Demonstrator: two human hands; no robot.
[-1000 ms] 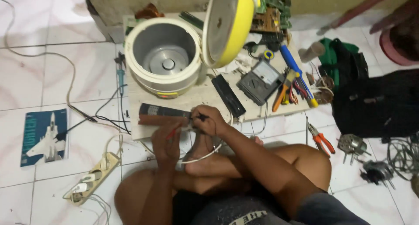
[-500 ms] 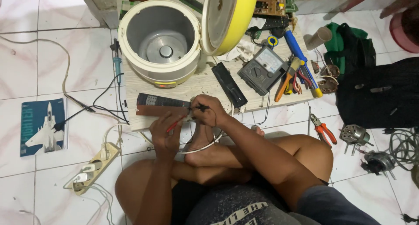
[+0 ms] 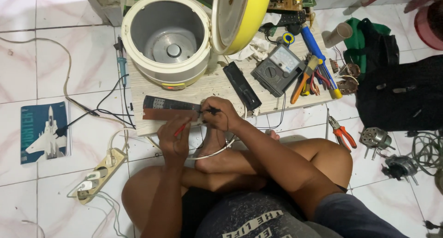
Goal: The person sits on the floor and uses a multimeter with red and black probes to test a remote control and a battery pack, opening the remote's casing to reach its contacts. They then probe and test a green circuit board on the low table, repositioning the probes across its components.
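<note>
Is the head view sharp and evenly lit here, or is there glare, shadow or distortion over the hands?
Head view: even, soft light, sharp across the wooden board; mild glare on the rice cooker lid; left hand and right hand unblurred; slight wide-angle bend at the edges; faint shadow under the arms.

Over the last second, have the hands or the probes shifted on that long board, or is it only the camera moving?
Mostly the camera: the view slid, so the rice cooker and meter sit lower in frame. The left hand keeps the red probe, the right hand the black probe, both at the long board. Nothing taken up or let go.
</note>
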